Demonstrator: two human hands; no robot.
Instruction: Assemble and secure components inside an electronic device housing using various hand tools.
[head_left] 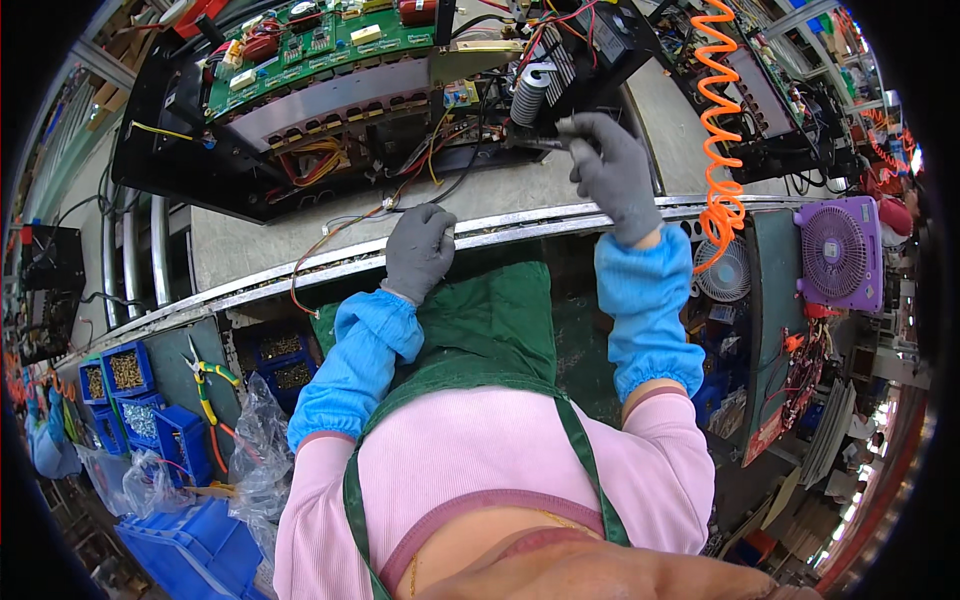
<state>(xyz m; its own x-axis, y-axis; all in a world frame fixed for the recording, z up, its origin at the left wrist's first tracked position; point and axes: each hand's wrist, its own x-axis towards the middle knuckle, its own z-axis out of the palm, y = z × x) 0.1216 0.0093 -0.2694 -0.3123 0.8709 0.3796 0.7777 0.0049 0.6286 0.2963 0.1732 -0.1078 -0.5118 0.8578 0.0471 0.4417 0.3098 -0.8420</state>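
Both my hands wear grey gloves, with blue sleeve covers on the forearms. My left hand (420,247) is closed in a loose fist at the metal rail along the bench's front edge; its palm is hidden. Thin wires (385,205) run from the unit close to its fingers. My right hand (613,175) is raised by the right end of the open black chassis (150,170), its fingers bent and closed. A thin dark rod shape (540,143) lies at its fingertips; whether it is held is unclear. Nearby stands a grey ribbed cylinder (531,95).
A green circuit board (320,60) fills the chassis. An orange coiled hose (722,120) hangs at right, beside a purple fan (838,252). Blue bins (180,440) of screws and yellow-green pliers (207,385) are at lower left. Another open unit (770,100) stands at far right.
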